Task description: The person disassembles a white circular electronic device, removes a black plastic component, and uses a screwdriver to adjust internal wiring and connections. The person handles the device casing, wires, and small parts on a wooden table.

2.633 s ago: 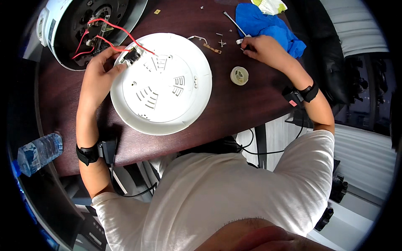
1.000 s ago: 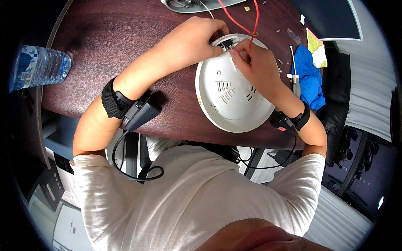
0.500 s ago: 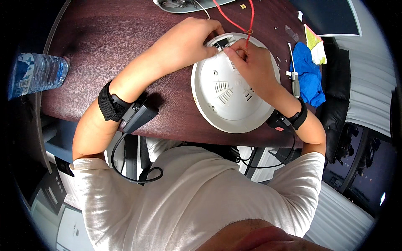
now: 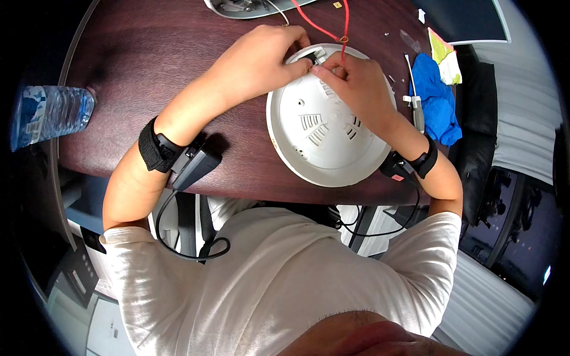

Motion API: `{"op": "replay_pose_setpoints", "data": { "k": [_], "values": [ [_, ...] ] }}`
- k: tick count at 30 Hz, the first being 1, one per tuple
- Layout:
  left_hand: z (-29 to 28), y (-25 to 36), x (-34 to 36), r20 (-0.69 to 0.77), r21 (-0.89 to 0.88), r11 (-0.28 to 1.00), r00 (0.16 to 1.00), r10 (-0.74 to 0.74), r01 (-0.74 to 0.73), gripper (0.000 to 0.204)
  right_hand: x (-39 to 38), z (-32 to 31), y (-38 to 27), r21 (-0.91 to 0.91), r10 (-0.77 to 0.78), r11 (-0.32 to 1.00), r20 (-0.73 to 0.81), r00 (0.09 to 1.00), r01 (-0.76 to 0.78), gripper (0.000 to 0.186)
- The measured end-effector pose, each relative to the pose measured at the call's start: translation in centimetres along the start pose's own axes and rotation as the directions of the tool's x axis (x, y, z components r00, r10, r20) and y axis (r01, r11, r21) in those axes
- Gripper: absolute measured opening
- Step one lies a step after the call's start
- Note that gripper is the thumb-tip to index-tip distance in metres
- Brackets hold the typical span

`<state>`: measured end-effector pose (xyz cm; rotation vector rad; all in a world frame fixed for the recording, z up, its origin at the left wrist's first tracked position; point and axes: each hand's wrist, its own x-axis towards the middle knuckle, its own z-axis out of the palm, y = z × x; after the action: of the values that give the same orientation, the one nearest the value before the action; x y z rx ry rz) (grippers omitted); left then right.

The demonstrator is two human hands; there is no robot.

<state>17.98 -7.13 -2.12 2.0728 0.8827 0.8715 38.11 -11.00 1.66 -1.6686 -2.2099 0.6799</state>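
Observation:
A round white plastic base (image 4: 323, 151) with vent slots lies on the dark wood-look table (image 4: 148, 53). My left hand (image 4: 276, 62) is closed on its upper left rim, thumb beside a small black part (image 4: 310, 57) there. My right hand (image 4: 350, 89) reaches over the base with thumb and index pinched at that part; what they hold is hidden by the fingers. Red wires (image 4: 317, 24), looped through a small ring, run down behind my right fingers. Above, the edge of a metal appliance body (image 4: 249, 12) shows, with a thin white wire.
A screwdriver (image 4: 417, 113) lies right of the base by a blue cloth (image 4: 436, 101) and a yellow-white cloth (image 4: 446, 62). Small loose pieces lie at the upper right. A water bottle (image 4: 50, 115) is at the far left. Cables from both wrist devices hang below the table edge.
My right hand has left the screwdriver and come over the base beside my left, pinching at the black part. In the last half second both hands have shifted only slightly.

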Motion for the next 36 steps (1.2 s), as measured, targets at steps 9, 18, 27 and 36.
{"op": "replay_pose_setpoints", "data": {
  "k": [9,18,27,36],
  "values": [
    [-0.1,0.5,0.2,0.032,-0.033,0.995,0.995,-0.095,0.096,0.026,0.7,-0.6,1.2,-0.137,-0.098,0.986,-0.008,0.995,0.096,0.036],
    [-0.4,0.6,0.7,0.112,-0.082,0.985,0.983,-0.144,0.154,0.020,1.2,-0.5,2.4,-0.101,-0.189,0.977,0.012,0.982,0.190,0.037],
    [-0.7,0.9,0.9,0.175,-0.183,0.932,0.943,-0.282,0.312,0.020,0.0,-1.2,1.5,0.166,-0.109,0.982,0.128,0.986,0.087,0.022],
    [0.0,0.1,0.5,0.177,-0.263,0.883,0.919,-0.352,0.389,0.025,0.1,0.3,0.3,0.430,0.171,0.847,0.337,0.926,-0.313,0.025]
  ]
}}
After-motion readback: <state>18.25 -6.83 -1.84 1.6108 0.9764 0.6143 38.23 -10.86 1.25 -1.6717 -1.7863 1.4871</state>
